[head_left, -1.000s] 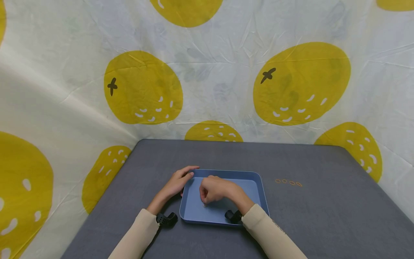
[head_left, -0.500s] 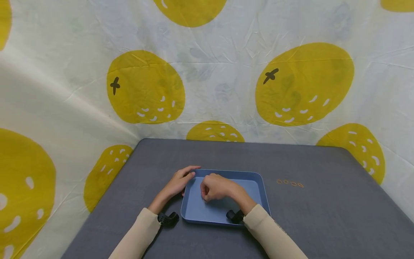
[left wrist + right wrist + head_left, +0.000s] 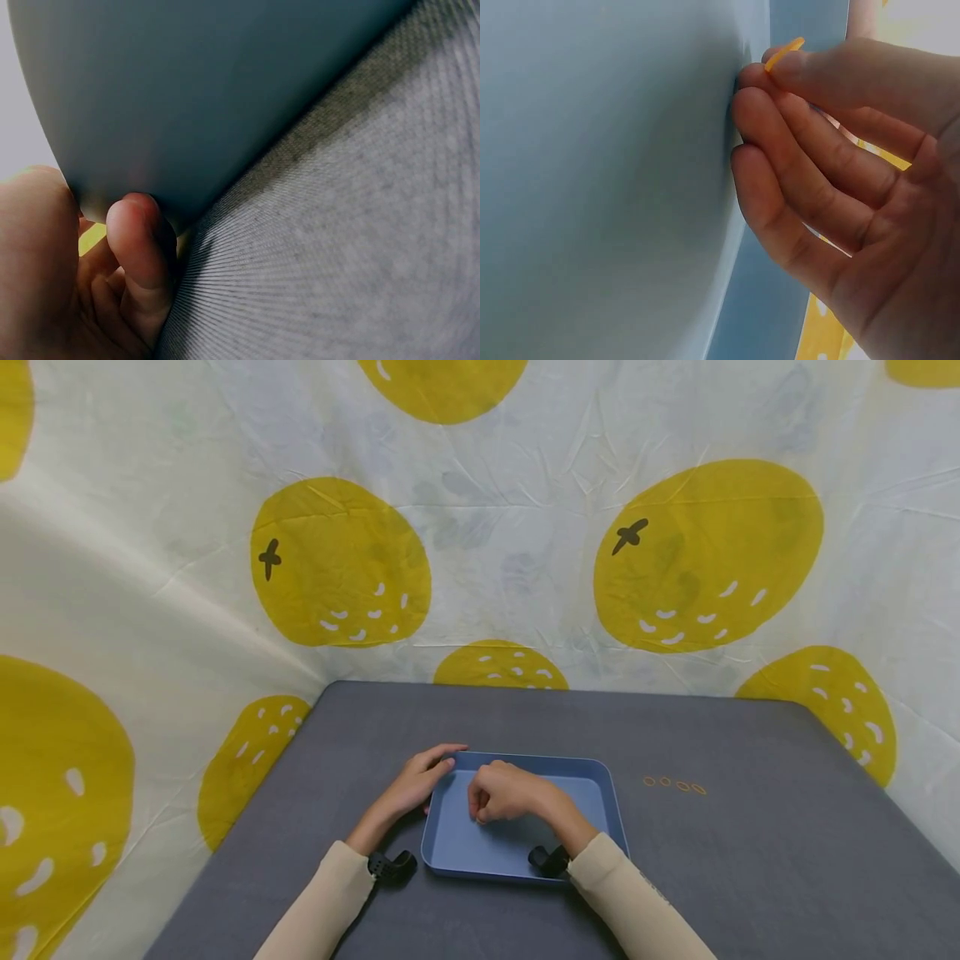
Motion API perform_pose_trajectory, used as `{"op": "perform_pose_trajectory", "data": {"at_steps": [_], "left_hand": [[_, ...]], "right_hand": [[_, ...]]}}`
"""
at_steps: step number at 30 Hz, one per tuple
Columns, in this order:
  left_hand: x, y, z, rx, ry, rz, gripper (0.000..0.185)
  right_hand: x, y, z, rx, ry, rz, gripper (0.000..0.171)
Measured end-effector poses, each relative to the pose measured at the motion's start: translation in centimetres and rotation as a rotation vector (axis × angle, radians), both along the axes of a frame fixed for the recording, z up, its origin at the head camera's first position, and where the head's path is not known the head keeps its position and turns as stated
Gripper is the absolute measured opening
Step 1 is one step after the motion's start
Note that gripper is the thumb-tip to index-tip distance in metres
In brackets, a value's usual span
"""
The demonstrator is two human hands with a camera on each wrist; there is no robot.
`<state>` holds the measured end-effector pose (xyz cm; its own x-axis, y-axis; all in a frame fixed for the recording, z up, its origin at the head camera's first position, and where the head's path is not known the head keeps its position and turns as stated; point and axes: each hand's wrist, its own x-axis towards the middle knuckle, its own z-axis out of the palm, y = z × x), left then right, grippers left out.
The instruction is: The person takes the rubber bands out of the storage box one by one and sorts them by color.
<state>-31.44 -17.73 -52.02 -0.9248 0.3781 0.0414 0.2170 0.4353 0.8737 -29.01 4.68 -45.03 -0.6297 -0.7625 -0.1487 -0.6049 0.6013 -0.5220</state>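
Observation:
A shallow blue tray lies on the grey table. My left hand holds its far left corner, thumb at the rim and index finger stretched along the far edge. In the left wrist view, a bent finger presses the outside of the tray. Over the left part of the tray floor, my right hand pinches a small orange rubber band between thumb and index finger, seen in the right wrist view. Most of the band is hidden by the fingers. The other right fingers are curled, close to the tray floor.
Several thin orange rubber bands lie in a row on the grey table, right of the tray. A white cloth with yellow fruit prints hangs behind the table and at its sides.
My right hand has risen slightly toward the far side, with its fingertips higher over the tray floor. The left hand keeps its hold on the corner. The head view has shifted a little.

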Motion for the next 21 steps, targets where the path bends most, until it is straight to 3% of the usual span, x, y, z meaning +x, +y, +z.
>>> {"op": "perform_pose_trajectory", "data": {"at_steps": [21], "left_hand": [[0.2, 0.1, 0.0, 0.02, 0.001, 0.02, 0.039]], "right_hand": [[0.0, 0.9, 1.1, -0.017, 0.04, -0.041, 0.009]]}}
